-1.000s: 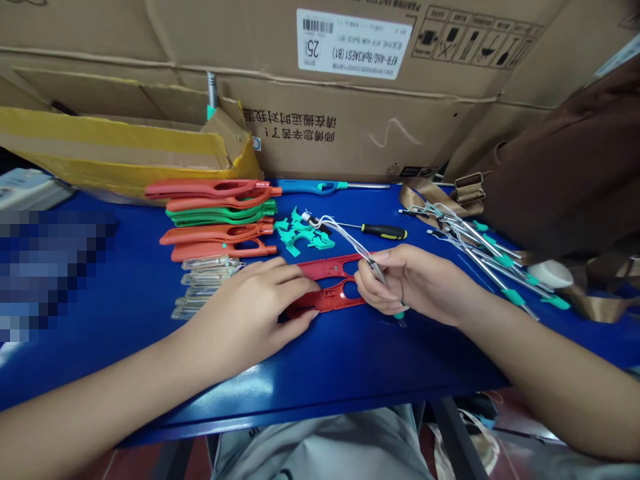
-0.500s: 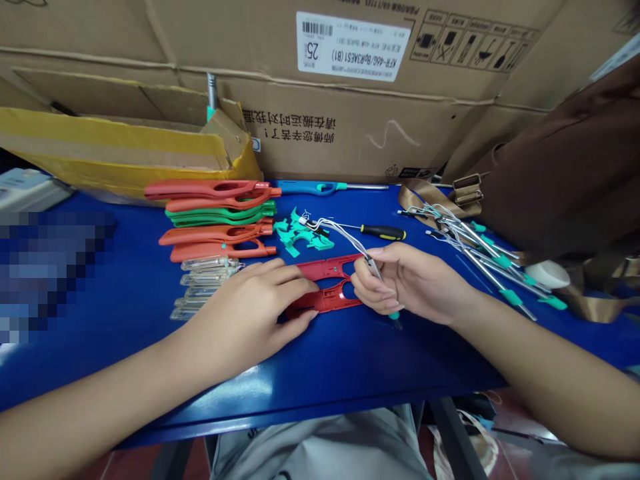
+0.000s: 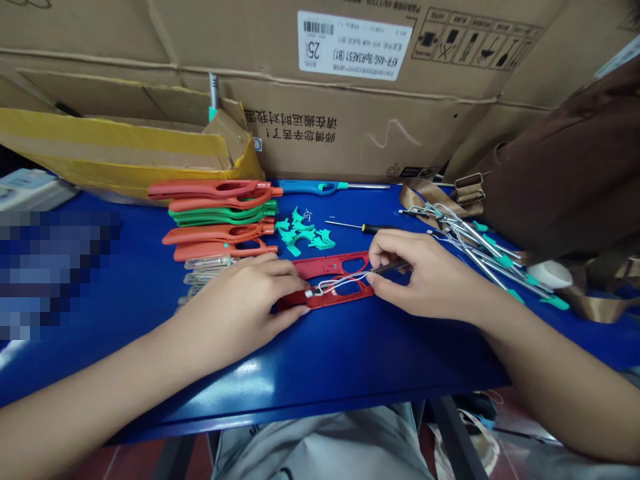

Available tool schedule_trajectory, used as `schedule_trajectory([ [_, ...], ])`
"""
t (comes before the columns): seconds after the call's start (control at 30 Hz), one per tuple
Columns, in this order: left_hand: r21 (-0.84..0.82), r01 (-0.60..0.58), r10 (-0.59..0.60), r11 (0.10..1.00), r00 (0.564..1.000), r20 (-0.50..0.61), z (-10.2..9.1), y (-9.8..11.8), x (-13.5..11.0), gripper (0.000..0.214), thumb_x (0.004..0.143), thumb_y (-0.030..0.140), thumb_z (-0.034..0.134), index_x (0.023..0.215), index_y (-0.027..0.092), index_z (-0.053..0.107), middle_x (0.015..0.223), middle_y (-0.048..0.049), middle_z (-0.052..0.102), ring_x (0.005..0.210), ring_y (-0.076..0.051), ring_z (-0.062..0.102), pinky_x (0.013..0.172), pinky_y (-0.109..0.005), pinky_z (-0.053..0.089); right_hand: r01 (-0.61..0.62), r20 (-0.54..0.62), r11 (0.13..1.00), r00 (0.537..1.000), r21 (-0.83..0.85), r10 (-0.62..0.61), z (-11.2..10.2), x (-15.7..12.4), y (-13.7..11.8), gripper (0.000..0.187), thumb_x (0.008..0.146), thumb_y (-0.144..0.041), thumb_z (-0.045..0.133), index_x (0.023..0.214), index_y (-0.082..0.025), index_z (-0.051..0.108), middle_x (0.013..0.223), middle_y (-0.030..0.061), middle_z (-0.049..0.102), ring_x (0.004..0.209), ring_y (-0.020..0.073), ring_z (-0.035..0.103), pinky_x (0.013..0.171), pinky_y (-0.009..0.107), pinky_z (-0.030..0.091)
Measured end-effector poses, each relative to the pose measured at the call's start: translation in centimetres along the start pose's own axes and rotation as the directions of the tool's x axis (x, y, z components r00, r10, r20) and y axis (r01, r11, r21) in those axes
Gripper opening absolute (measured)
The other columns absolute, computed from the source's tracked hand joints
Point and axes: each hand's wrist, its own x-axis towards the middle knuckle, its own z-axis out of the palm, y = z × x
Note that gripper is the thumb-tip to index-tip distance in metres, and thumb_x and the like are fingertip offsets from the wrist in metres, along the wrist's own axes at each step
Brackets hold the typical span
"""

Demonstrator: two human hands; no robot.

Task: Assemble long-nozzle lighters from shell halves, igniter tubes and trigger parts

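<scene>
I judge that I am at the fitting step: bringing the wired metal rod (image 3: 393,266) over the lower red shell half (image 3: 327,302), its ribbed inside facing up, in the middle of the frame. My right hand (image 3: 423,273) pinches the rod between thumb and fingertips just right of the shell's finger hole, while the white wires (image 3: 340,284) loop leftward over the shell to a white tip (image 3: 311,293). My left hand (image 3: 265,293) has thumb and forefinger closed about the shell's left end, on its two long edges; the remaining fingers mostly hide from me.

Next, I think, calls for seating the rod and leading the wires along the inside — steadily, with the left hand bracing. Whether the wires touch the shell floor or hang just above it, I cannot tell.

The lower half's long axis runs across the frame, left to right, its right end slightly higher; the end with the hole points right. The upper red shell half (image 3: 323,267) lies just above it, roughly parallel. The rod, too, runs near crosswise — wire end pointing left, tilting slightly up toward the right, its far end hidden by my hand.
</scene>
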Motion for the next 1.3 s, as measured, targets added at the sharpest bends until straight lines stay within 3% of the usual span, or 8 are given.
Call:
schedule_trajectory([
  [0.2,0.017,0.022,-0.022,1.000,1.000,0.000,-0.3,-0.4,-0.1,0.023,0.094,0.033,0.064,0.111,0.022,0.073,0.105,-0.0057,0.075,0.094,-0.026,0.068,0.087,-0.041,0.054,-0.010,0.068,0.996,0.998,-0.083,0.016,1.5,-0.6,1.9,0.019,0.083,-0.021,0.061,0.078,-0.022,0.043,0.079,-0.0018,0.049,0.069,0.0138,0.044,0.063,0.027,0.034],
  [0.7,0.058,0.052,-0.052,0.997,0.999,-0.015,-0.5,-0.1,-0.2,0.027,0.093,0.031,0.058,0.114,0.024,0.072,0.106,-0.0068,0.075,0.093,-0.030,0.070,0.075,-0.044,0.057,-0.087,0.183,0.991,0.977,-0.106,0.105,1.5,-1.3,1.8,0.009,0.092,-0.022,0.056,0.088,-0.022,0.048,0.090,0.0004,0.056,0.081,0.0163,0.051,0.071,0.030,0.036],
  [1.0,0.058,0.049,-0.049,0.997,0.999,0.001,-0.8,0.2,0.0,0.024,0.092,0.029,0.057,0.109,0.023,0.073,0.104,-0.0057,0.076,0.091,-0.029,0.071,0.074,-0.045,0.058,-0.004,0.364,0.999,0.931,-0.034,0.016,0.4,-1.5,2.0,0.015,0.105,-0.019,0.040,0.096,-0.021,0.052,0.102,0.0036,0.054,0.092,0.0172,0.053,0.082,0.031,0.041],
  [1.13,0.040,0.042,-0.042,0.998,0.999,0.018,-0.7,0.2,-0.1,0.022,0.093,0.028,0.058,0.108,0.023,0.073,0.103,-0.0051,0.075,0.091,-0.028,0.070,0.076,-0.045,0.058,0.026,0.340,1.000,0.940,-0.017,-0.019,0.3,-1.7,2.2,0.022,0.103,-0.012,0.038,0.101,-0.020,0.059,0.105,0.0050,0.057,0.093,0.0172,0.055,0.083,0.032,0.044],
  [1.3,0.026,0.040,-0.041,0.999,0.999,0.029,-0.6,0.0,-0.1,0.022,0.094,0.030,0.057,0.107,0.024,0.073,0.103,-0.0048,0.075,0.091,-0.027,0.070,0.077,-0.043,0.058,0.020,0.307,0.998,0.952,-0.066,0.002,0.1,-1.8,2.7,0.021,0.103,-0.019,0.046,0.103,-0.021,0.066,0.103,0.0036,0.062,0.093,0.0184,0.059,0.083,0.033,0.045],
])
